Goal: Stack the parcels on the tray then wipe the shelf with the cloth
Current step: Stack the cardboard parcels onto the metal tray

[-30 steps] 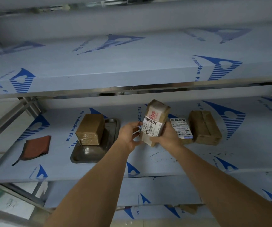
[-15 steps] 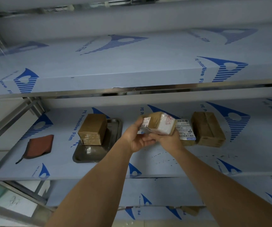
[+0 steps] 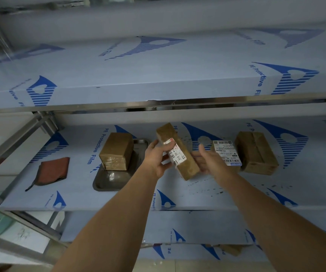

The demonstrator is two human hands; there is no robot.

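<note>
My left hand [image 3: 158, 158] pinches the labelled parcel [image 3: 177, 152] right of the tray [image 3: 117, 181], right hand [image 3: 210, 161] slack beside it; one-handed, it may slip.

Blue-printed protective film [image 3: 158, 75] covers the upper tier [image 3: 177, 104].

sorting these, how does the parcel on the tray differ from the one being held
The parcel on the tray rests flat on the tray, showing no label; the held parcel is off the shelf, tilted, with a barcode label on top. The tray parcel looks blockier, the held one longer and narrower. The left hand grips only the held one. Both are brown and taped.
</note>
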